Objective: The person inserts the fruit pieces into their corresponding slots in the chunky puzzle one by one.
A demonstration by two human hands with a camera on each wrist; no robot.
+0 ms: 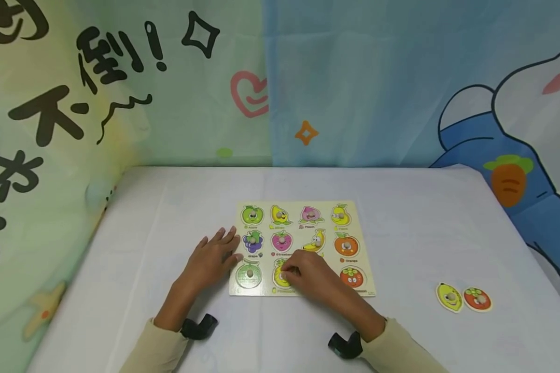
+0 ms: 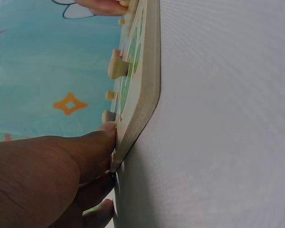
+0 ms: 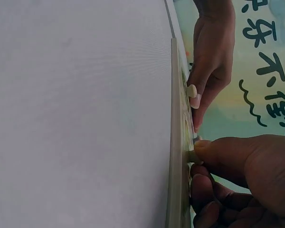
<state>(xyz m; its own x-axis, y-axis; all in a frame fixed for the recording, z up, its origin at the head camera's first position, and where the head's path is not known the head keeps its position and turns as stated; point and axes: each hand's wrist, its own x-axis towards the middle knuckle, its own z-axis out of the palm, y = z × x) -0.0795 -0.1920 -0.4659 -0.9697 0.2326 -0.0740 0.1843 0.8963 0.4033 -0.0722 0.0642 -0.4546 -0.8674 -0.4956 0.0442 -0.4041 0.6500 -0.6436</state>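
A wooden fruit puzzle board (image 1: 303, 292) lies flat on the white table, with rows of knobbed fruit pieces. Over its lower row, my right hand (image 1: 313, 273) pinches the small knob of a yellow pineapple piece (image 1: 280, 277) between thumb and fingertip. In the right wrist view that knob (image 3: 194, 157) is between the fingertips; the piece's face is largely hidden. My left hand (image 1: 213, 257) rests at the board's left edge, fingers extended, thumb touching the rim in the left wrist view. Beside that thumb is the round green melon piece (image 1: 249, 275). A tomato picture (image 1: 352, 277) shows at the lower right.
Two loose knobbed pieces, a yellow lemon (image 1: 449, 297) and a red tomato (image 1: 478, 299), lie side by side on the table right of the board. A printed cloth backdrop (image 1: 354, 93) stands behind and left of the white tabletop (image 1: 177, 207).
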